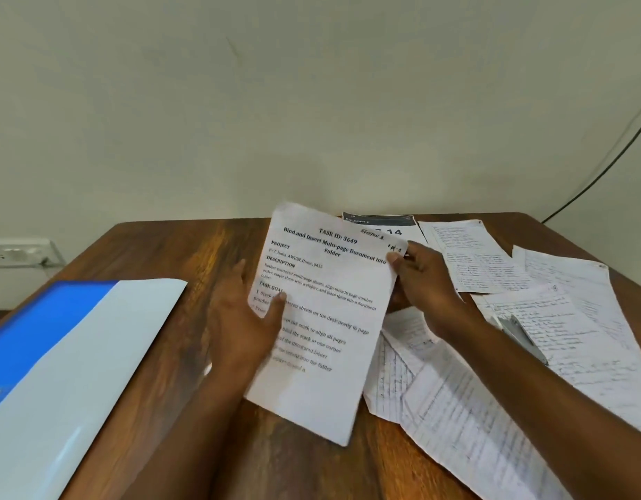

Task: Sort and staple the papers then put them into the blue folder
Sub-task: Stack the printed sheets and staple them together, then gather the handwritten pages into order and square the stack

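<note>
Both hands are being used on the white printed instruction sheet (322, 312), which is being held tilted above the brown wooden table (189, 247), probably for reading or ordering; the left hand (246, 319) is being closed on its left edge, thumb on top; the right hand (423, 279) is pinching the upper right corner; handwritten white papers (549, 319) are being left scattered rightward, a silver stapler (520, 335) upon them; the blue folder (52, 341) is lying open at left.
</note>
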Demonstrator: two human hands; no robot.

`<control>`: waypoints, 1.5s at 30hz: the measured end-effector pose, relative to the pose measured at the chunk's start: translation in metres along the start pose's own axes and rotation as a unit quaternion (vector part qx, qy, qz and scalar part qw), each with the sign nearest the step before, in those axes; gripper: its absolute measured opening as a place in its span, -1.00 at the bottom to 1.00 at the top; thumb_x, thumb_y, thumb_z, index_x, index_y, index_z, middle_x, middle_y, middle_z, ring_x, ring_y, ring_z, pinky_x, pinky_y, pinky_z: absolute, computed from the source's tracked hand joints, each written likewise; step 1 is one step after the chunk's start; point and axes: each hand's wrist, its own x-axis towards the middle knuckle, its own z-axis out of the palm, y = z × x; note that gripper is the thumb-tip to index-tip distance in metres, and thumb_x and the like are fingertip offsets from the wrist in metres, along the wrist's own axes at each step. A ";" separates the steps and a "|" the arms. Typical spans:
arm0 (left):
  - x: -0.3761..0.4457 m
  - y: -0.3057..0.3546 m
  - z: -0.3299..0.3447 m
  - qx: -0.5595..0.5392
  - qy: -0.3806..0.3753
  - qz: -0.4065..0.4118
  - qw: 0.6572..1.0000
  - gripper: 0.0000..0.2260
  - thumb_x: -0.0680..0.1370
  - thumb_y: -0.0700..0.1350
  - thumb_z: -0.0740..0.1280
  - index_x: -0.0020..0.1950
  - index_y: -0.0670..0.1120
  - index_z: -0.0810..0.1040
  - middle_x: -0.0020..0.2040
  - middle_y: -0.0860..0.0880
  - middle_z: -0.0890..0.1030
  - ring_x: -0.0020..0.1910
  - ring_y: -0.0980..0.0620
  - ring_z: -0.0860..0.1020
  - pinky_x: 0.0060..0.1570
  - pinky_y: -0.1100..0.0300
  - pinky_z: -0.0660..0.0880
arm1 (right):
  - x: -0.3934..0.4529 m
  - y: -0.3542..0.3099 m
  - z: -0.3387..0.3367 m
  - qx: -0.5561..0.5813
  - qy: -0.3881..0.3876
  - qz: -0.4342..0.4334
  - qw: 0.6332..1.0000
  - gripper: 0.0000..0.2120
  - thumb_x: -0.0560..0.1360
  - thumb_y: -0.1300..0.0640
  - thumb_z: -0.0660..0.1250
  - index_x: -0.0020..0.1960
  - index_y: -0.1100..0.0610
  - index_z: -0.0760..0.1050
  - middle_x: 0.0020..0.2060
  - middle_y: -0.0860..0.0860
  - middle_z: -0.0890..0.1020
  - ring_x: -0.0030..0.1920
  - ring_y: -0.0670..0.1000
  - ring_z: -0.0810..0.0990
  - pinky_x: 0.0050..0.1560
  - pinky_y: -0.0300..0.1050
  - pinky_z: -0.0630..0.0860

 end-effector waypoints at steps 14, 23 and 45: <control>0.013 -0.014 0.010 -0.362 -0.162 -0.226 0.890 -0.86 0.62 -0.31 0.40 0.18 -0.22 0.60 0.07 -0.21 0.75 0.04 -0.29 0.73 0.15 -0.37 0.60 | 0.026 0.018 -0.002 0.059 0.001 -0.029 0.998 -0.79 0.68 0.12 0.33 -0.13 0.10 0.55 -0.33 -0.18 0.69 -0.30 -0.21 0.60 -0.27 -0.31 0.50; 0.045 0.022 0.043 -0.401 -0.125 -0.255 0.871 -0.86 0.64 -0.29 0.38 0.20 -0.19 0.60 0.06 -0.18 0.76 0.00 -0.22 0.75 0.02 -0.21 0.67 | -0.005 0.016 -0.055 -0.093 -0.189 0.094 0.973 -0.83 0.63 0.19 0.40 0.19 0.02 0.62 -0.01 0.00 0.78 0.01 0.13 0.76 -0.02 0.11 0.67; 0.126 0.063 0.185 -0.221 -0.148 -0.094 0.960 -0.66 0.48 -0.29 0.58 0.23 -0.18 0.62 0.01 0.00 0.72 -0.09 0.11 0.71 -0.19 0.22 0.69 | 0.141 0.072 -0.084 -0.028 0.122 0.128 0.984 -0.86 0.61 0.22 0.42 0.16 0.17 0.58 0.17 0.10 0.65 0.17 0.11 0.61 -0.05 -0.05 0.64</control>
